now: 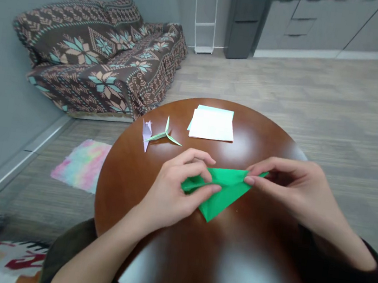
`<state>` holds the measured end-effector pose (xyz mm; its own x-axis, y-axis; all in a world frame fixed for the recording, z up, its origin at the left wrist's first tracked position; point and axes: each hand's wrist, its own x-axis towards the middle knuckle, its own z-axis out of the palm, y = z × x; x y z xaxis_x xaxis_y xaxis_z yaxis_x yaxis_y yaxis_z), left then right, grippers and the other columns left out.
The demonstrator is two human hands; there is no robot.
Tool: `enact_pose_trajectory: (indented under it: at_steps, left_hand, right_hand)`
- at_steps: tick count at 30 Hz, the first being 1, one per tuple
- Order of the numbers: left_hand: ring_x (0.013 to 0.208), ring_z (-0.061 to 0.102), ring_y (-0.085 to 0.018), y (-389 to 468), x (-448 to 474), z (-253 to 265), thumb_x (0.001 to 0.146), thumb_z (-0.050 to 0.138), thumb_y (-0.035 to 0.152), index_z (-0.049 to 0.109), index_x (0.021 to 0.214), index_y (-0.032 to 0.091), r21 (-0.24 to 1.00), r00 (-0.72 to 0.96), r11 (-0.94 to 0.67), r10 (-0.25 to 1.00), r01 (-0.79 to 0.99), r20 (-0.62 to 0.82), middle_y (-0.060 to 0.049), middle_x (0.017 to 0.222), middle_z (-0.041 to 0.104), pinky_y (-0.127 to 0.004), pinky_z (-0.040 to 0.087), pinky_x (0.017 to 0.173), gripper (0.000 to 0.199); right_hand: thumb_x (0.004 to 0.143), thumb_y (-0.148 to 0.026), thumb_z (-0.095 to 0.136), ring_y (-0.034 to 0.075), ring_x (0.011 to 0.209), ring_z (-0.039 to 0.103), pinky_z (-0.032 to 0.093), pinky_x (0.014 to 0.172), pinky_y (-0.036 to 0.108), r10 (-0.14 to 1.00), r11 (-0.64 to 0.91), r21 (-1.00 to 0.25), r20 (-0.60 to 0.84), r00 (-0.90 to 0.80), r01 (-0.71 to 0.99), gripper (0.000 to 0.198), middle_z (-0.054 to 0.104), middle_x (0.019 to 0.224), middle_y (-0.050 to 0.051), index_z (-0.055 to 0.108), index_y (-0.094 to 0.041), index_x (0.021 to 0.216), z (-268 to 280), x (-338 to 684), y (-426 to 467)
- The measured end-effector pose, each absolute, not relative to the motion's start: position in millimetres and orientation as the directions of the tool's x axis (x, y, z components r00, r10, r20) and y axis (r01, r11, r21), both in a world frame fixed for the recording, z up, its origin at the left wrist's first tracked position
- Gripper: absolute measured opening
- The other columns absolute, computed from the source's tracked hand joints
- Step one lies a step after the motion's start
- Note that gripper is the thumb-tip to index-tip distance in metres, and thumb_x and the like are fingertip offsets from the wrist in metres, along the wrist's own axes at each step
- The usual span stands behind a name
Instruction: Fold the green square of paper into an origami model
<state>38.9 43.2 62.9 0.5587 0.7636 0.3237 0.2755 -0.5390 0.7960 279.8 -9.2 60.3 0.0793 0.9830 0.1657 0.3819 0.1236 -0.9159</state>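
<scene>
A green sheet of origami paper [225, 193], folded into a pointed shape, is between my two hands above the round table. My left hand [182, 187] grips its left part, with the thumb on the near face and the fingers curled behind and over the fold. At the paper's upper right corner, my right hand [285, 183] pinches the edge between thumb and fingertips. One point of the paper hangs down toward me. Part of its left side is hidden by my left fingers.
On the brown round table [119, 188] lie a stack of paper sheets [212, 125], a pale green three-armed folded paper piece [165, 133] and a lilac folded paper figure [146, 133]. Beyond stand a sofa with a patterned cover [104, 64] and a pastel rug [82, 164].
</scene>
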Motion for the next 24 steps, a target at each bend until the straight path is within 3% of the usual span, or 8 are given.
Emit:
enact_pose_trajectory:
  at_steps: [8, 14, 19, 24]
  left_hand:
    - [0.093, 0.070, -0.022, 45, 38, 61, 0.088, 0.075, 0.026, 0.060, 0.066, 0.020, 0.831, 0.472, -0.461, 0.834, 0.311, 0.285, -0.007, 0.105, 0.074, -0.032, 0.050, 0.084, 0.027]
    - [0.100, 0.072, -0.024, 43, 40, 58, 0.085, 0.076, 0.022, 0.067, 0.076, 0.021, 0.858, 0.506, -0.405, 0.837, 0.317, 0.208, -0.006, 0.111, 0.077, -0.033, 0.050, 0.089, 0.013]
    - [0.085, 0.070, -0.019, 43, 39, 64, 0.096, 0.066, 0.033, 0.074, 0.089, 0.021, 0.779, 0.654, -0.491, 0.743, 0.390, 0.141, -0.002, 0.094, 0.078, -0.029, 0.047, 0.077, 0.016]
    - [0.081, 0.067, -0.016, 54, 28, 72, 0.094, 0.066, 0.020, 0.077, 0.085, 0.017, 0.671, 0.724, -0.584, 0.683, 0.457, 0.101, -0.001, 0.086, 0.076, -0.028, 0.045, 0.076, 0.014]
  right_hand:
    - [0.074, -0.038, 0.092, 0.017, 0.069, 0.072, 0.054, 0.059, 0.023, 0.984, 0.128, -0.937, 0.161, 0.077, 0.325, 0.021, 0.081, 0.083, 0.003, 0.077, -0.022, 0.072, 58, 279, -10]
    - [0.080, -0.029, 0.087, 0.016, 0.066, 0.071, 0.054, 0.056, 0.024, 0.961, 0.186, -0.878, 0.256, 0.104, 0.441, 0.015, 0.081, 0.082, 0.002, 0.075, -0.022, 0.075, 61, 273, -13]
    - [0.087, -0.026, 0.080, 0.014, 0.058, 0.067, 0.051, 0.053, 0.024, 0.933, 0.258, -0.762, 0.356, 0.052, 0.594, 0.010, 0.080, 0.077, 0.001, 0.075, -0.022, 0.079, 63, 270, -15]
    - [0.084, -0.026, 0.082, 0.016, 0.061, 0.070, 0.052, 0.054, 0.024, 0.942, 0.264, -0.755, 0.335, 0.007, 0.601, 0.011, 0.080, 0.076, 0.002, 0.077, -0.022, 0.076, 59, 274, -15]
